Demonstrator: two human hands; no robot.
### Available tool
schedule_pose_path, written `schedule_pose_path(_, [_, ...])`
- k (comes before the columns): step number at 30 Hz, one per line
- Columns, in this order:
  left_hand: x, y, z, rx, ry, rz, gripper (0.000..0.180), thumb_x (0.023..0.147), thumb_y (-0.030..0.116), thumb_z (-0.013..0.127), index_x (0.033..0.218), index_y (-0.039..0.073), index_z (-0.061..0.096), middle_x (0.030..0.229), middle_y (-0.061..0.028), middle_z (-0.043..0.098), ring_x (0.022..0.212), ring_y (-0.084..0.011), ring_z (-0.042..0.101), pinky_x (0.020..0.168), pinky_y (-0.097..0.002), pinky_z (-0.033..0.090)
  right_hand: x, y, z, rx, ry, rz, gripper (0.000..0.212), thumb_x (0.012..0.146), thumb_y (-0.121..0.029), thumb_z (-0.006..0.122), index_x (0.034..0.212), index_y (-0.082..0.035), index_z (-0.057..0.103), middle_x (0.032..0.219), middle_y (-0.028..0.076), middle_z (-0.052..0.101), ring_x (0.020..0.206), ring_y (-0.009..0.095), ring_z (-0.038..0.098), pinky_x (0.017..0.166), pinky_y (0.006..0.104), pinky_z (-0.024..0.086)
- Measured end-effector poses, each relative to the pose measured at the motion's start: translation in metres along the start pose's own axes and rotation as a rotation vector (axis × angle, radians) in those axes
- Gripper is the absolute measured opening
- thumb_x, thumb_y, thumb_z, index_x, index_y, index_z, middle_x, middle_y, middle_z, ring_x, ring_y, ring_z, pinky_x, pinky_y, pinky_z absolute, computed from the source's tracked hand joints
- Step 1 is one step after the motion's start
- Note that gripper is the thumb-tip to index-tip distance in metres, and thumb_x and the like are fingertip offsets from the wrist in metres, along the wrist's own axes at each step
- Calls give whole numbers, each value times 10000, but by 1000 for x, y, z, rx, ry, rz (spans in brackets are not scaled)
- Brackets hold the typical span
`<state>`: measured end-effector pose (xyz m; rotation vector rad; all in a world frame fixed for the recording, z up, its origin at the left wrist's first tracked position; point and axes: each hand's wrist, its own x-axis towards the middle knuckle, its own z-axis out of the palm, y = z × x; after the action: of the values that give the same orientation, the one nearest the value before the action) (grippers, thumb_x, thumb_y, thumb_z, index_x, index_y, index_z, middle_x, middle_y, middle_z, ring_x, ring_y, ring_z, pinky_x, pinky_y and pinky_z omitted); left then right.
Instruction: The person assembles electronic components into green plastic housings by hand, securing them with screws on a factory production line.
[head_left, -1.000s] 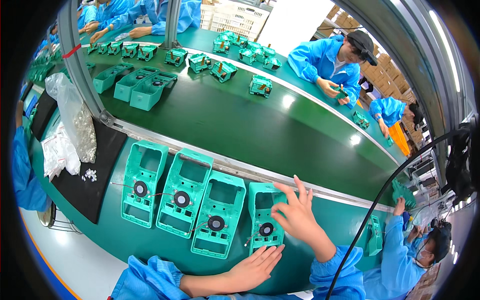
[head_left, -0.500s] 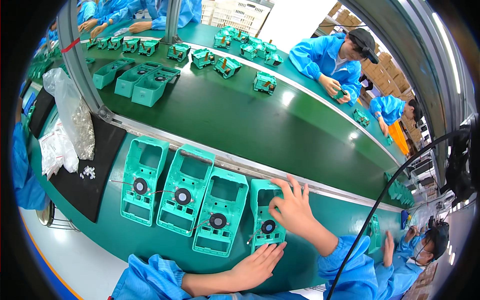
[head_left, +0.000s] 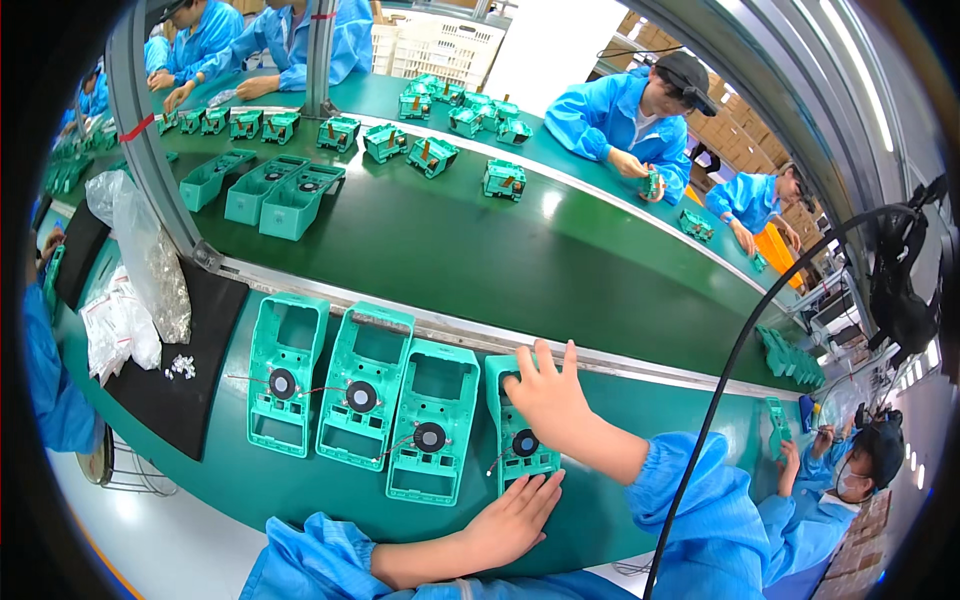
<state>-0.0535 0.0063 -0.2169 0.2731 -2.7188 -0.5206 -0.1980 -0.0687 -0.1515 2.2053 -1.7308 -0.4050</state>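
Four green plastic housings lie in a row before me, each with a small round black fan and thin wires. My right hand (head_left: 560, 405) reaches over the upper part of the rightmost housing (head_left: 507, 467), its fingers spread and touching the frame; it hides much of that housing's window. My left hand (head_left: 512, 525) lies with fingers stretched out along the lower edge of the same housing. Left of it sit another housing (head_left: 404, 482), a third housing (head_left: 328, 440) and the leftmost housing (head_left: 257, 400).
A dark green conveyor belt (head_left: 420, 250) runs beyond a metal rail (head_left: 440, 325), carrying housings and small green assemblies. On a black mat (head_left: 205, 345) at left are plastic bags (head_left: 150, 255) and small white pieces (head_left: 181, 367). A black cable (head_left: 735, 370) hangs at right. Several co-workers in blue sit around.
My right hand has opened its curled fingers wider over the rightmost housing. My left hand stays at its lower edge. A co-worker at right now holds up a green part.
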Motion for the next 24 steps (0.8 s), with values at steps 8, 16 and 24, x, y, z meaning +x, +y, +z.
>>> schedule_pose_path(8, [-5, -1, 0, 2, -12, 1, 612, 726, 267, 594, 1212, -46, 393, 1351, -193, 269, 1161, -297, 383, 990, -393, 270, -7, 28, 0, 455, -34, -9, 233, 592, -196, 714, 798, -144, 617, 1097, 67, 442, 1060, 277, 428, 900, 558, 325])
schedule_pose_path(16, [2, -2, -3, 1, -45, 6, 604, 726, 273, 598, 1212, -27, 402, 1356, -176, 270, 1184, -281, 368, 1000, -389, 262, -13, 39, -2, 450, -2, 13, 177, 638, -152, 658, 809, -151, 613, 1135, 39, 455, 1051, 263, 448, 897, 511, 343])
schedule_pose_path(24, [8, -11, -12, 54, 15, 85, 532, 723, 255, 589, 1172, 10, 444, 1347, -162, 297, 1158, -258, 408, 986, -369, 304, -54, 76, 14, 270, 267, -227, 223, 641, -87, 582, 843, -179, 608, 1131, -4, 480, 976, 280, 446, 860, 405, 372])
